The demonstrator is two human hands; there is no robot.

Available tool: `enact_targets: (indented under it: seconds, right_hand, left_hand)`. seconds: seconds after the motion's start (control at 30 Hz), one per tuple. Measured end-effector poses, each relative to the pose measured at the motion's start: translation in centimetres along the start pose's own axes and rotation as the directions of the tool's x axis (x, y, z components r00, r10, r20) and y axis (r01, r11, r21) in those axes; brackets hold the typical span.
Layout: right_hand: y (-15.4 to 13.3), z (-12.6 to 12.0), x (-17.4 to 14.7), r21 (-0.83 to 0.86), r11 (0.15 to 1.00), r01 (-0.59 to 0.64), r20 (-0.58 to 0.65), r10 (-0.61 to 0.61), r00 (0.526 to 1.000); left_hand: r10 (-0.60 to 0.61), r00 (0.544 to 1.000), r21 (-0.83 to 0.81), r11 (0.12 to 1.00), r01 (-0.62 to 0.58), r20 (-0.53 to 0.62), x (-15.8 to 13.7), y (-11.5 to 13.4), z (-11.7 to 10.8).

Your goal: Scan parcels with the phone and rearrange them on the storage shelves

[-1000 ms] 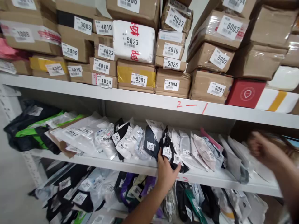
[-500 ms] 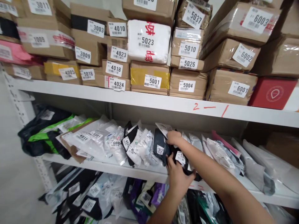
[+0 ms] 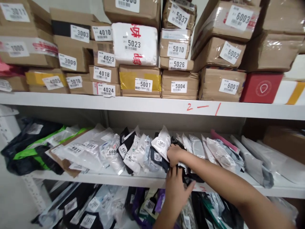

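My right hand (image 3: 175,154) is closed on the edge of a white plastic mailing packet (image 3: 161,141) labelled 5013, which stands tilted among the packets on the middle shelf. Just left of it and partly covered lies a dark packet (image 3: 164,164) labelled 5012. Below, my left hand (image 3: 175,186) has its fingers stretched up against the packets under my right hand, its thumb spread out to the right. A black packet (image 3: 188,179) shows between that thumb and my right forearm; most of it is hidden.
Numbered cardboard boxes (image 3: 179,78) line the upper shelf (image 3: 143,103), beside a red box (image 3: 259,88). More white packets (image 3: 221,156) stand to the right, and clear and white packets (image 3: 83,149) to the left. Bagged items (image 3: 105,197) fill the lower shelf.
The view has shifted, so the shelves appear further left. My right hand has brought the white packet down and forward, its 5013 label now facing me. My left hand's fingers remain against the packets.
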State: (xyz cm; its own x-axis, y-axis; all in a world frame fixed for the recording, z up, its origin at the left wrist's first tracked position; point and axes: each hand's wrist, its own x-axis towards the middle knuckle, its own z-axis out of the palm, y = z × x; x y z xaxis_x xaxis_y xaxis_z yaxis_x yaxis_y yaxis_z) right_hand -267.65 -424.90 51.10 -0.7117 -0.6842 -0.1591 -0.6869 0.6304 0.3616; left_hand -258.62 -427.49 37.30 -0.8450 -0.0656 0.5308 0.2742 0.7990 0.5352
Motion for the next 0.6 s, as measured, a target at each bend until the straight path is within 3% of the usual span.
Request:
enact_targets:
  seconds: [0.07,0.13,0.2,0.27,0.37,0.43,0.47,0.5,0.6]
  right_hand:
    - [0.0,0.5,0.2,0.003,1.0,-0.003,-0.041,0.003,0.999]
    - [-0.1,0.7,0.3,0.009,1.0,-0.003,-0.09,0.004,0.996]
    - [-0.2,0.5,-0.2,0.022,1.0,0.02,-0.132,-0.017,0.991]
    - [-0.3,0.2,-1.8,0.034,0.998,0.053,-0.187,-0.045,0.981]
    - [-1.1,0.9,-5.9,0.037,0.995,0.087,-0.332,-0.07,0.941]
    - [-1.8,3.1,-8.7,0.04,0.99,0.135,-0.461,-0.101,0.882]
    - [-2.1,4.6,-9.7,0.047,0.982,0.185,-0.565,-0.126,0.815]
    - [-2.3,6.3,-10.3,0.06,0.981,0.184,-0.627,-0.106,0.771]
    - [-2.0,10.9,-10.1,0.141,0.986,0.092,-0.702,0.034,0.712]
  left_hand:
    - [0.06,0.998,0.0,0.998,-0.06,-0.004,-0.7,-1.3,-1.3]
    - [0.105,0.986,0.032,0.994,-0.102,-0.128,-0.5,-2.1,-3.6]
    - [0.174,0.935,0.154,0.979,-0.131,-0.309,1.2,-2.2,-6.8]
    - [0.239,0.91,0.349,0.93,-0.114,-0.339,4.5,-1.5,-10.3]
    - [0.104,0.995,0.43,0.898,-0.091,-0.007,10.8,-0.5,-14.2]
    - [0.046,0.974,0.372,0.919,-0.128,0.221,14.5,-0.3,-15.5]
    - [0.026,0.957,0.357,0.924,-0.134,0.29,15.9,-0.4,-15.8]
    - [0.006,0.943,0.359,0.924,-0.133,0.332,17.1,-0.5,-16.0]
    - [-0.042,0.906,0.353,0.928,-0.121,0.422,19.5,-1.2,-15.6]
